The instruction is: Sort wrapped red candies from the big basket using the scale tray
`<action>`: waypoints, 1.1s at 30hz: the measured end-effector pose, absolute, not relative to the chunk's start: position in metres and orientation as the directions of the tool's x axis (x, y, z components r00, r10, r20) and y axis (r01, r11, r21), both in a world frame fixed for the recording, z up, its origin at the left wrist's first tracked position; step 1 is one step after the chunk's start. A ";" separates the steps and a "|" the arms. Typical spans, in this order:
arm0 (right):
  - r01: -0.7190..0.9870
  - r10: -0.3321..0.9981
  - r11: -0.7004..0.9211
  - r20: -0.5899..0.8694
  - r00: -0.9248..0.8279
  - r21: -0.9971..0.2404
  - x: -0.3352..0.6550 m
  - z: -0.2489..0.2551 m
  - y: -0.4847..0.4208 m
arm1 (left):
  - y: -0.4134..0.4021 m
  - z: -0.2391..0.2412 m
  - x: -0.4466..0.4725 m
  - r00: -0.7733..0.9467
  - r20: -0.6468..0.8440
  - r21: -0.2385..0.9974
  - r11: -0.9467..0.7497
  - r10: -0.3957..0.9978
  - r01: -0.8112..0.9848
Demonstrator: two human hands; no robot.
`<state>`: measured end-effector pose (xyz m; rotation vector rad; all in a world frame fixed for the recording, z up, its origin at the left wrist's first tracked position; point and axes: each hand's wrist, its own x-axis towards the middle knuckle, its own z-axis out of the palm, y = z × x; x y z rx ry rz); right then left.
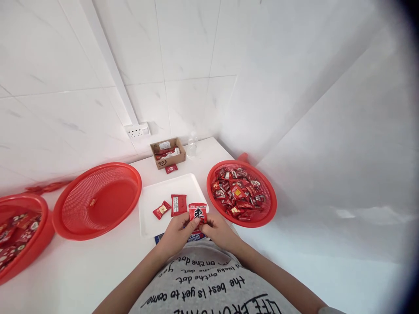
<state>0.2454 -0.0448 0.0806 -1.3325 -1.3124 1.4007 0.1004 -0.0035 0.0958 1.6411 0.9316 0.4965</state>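
Note:
A red snack packet point(197, 212) with a large black character on a white patch is held upright between my hands, close to my body. My left hand point(178, 231) pinches its left side, thumb across the front. My right hand point(218, 229) grips its lower right corner with bent fingers. Beneath them is a white tray point(147, 196). On the tray lie a small red wrapped packet point(162, 210) and a larger red packet point(179, 205) with a white printed label, just beyond my left hand.
A red basket point(271, 205) of red packets stands at right; another red basket point(98, 196) holds one small piece. A third basket point(42, 244) of packets is at far left. Behind the tray are a cardboard box point(170, 163), a red packet point(171, 168) and a clear bottle point(192, 147).

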 end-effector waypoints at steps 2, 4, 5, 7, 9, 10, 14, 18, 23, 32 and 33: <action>0.105 0.981 -0.130 -0.144 -0.134 -0.986 0.243 0.076 -0.046 | -0.004 0.095 0.101 0.591 -0.164 0.949 -0.038 0.790 0.314; 0.110 0.984 -0.111 -0.125 -0.127 -0.988 0.242 0.073 -0.047 | -0.005 0.094 0.101 0.588 -0.170 0.948 -0.032 0.791 0.318; 0.117 0.985 -0.105 -0.119 -0.124 -0.988 0.241 0.073 -0.047 | -0.005 0.094 0.101 0.588 -0.172 0.947 -0.032 0.790 0.320; 0.132 0.987 -0.090 -0.106 -0.118 -0.987 0.241 0.072 -0.047 | -0.005 0.094 0.101 0.594 -0.172 0.948 -0.032 0.786 0.317; 0.141 0.990 -0.071 -0.087 -0.114 -0.987 0.242 0.072 -0.047 | -0.005 0.095 0.101 0.604 -0.167 0.954 -0.026 0.779 0.297; 0.142 0.990 -0.063 -0.080 -0.114 -0.988 0.242 0.073 -0.047 | -0.005 0.095 0.101 0.612 -0.162 0.960 -0.020 0.774 0.280; 0.160 0.990 -0.062 -0.081 -0.117 -0.985 0.242 0.075 -0.047 | -0.003 0.095 0.100 0.665 -0.166 0.975 0.018 0.728 0.223; 0.148 0.986 -0.086 -0.105 -0.127 -0.985 0.240 0.076 -0.049 | -0.002 0.091 0.100 0.663 -0.214 0.970 0.077 0.718 0.229; 0.069 0.983 -0.126 -0.134 -0.123 -0.990 0.238 0.080 -0.050 | -0.005 0.092 0.100 0.632 -0.187 0.977 0.075 0.752 0.199; 0.095 0.977 -0.167 -0.178 -0.119 -0.981 0.253 0.085 -0.049 | -0.008 0.095 0.097 0.681 -0.157 0.985 0.066 0.715 0.157; 0.108 0.983 -0.131 -0.144 -0.116 -0.985 0.253 0.087 -0.048 | -0.009 0.095 0.098 0.688 -0.154 0.985 0.057 0.710 0.162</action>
